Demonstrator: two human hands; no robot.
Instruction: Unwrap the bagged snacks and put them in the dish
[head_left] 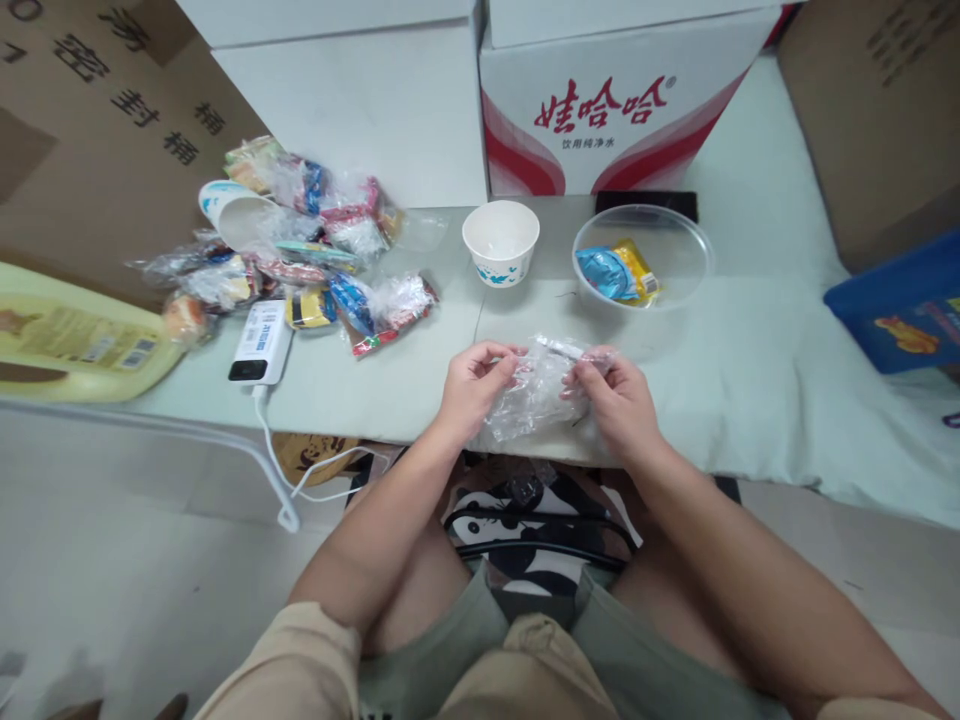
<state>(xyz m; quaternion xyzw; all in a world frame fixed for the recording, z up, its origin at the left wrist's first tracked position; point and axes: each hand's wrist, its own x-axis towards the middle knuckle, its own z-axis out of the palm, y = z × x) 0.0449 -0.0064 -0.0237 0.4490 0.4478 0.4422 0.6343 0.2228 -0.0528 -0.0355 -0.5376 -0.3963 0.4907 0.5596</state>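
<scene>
Between my two hands, just above the table's front edge, is a crinkled clear plastic bag (536,395). My left hand (480,380) pinches its left side between thumb and fingers. On the other side my right hand (615,395) grips it near the top, where a whitish strip shows; I cannot make out what that strip is. Beyond the hands stands an upright paper cup (501,262), white with blue marks. To its right, a clear round plastic bowl (686,262) holds a blue packet (602,273) and a yellow packet (637,270).
Several wrapped snacks (360,225) lie heaped at the left, with a tipped paper cup (244,215) among them. A white power bank (262,335) with a cable sits before a yellow jug (82,335). White cartons (615,110) line the back; a blue package (900,310) is at right.
</scene>
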